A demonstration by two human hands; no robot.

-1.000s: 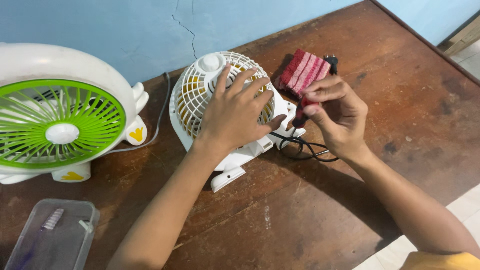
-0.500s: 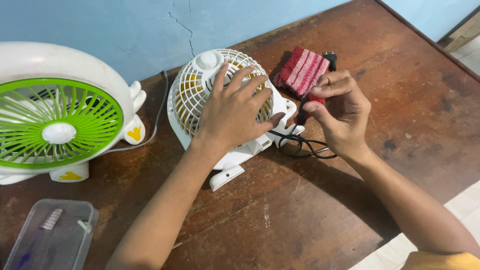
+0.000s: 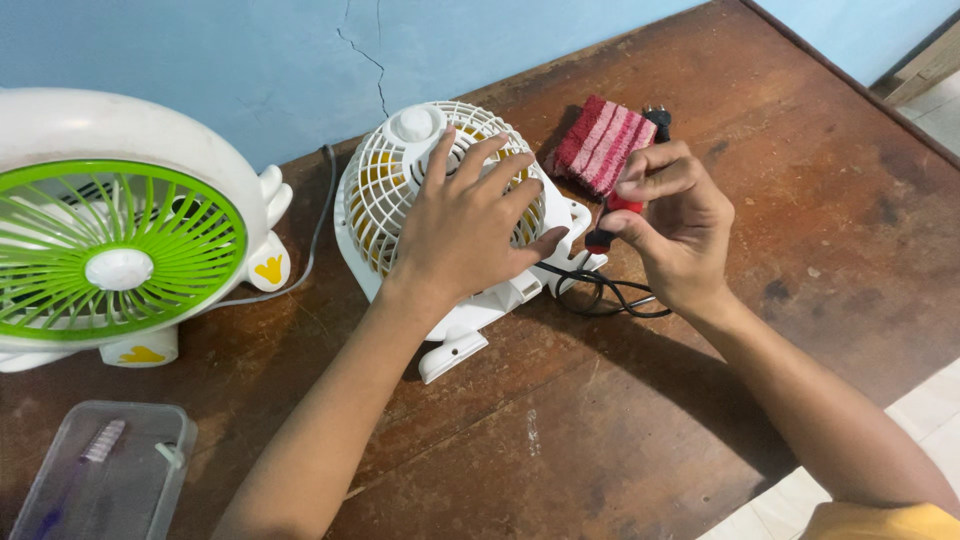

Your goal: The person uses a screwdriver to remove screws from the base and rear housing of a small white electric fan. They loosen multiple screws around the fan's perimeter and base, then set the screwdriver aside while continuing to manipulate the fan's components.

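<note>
Lying under left hand: white fan

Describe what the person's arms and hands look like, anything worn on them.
Both hands, the left hand and the right hand, are bare: no gloves, rings, watch or bracelets show. Both forearms are uncovered too. The only clothing in view is a bit of yellow-orange sleeve at the right upper arm, by the picture's lower edge.
</note>
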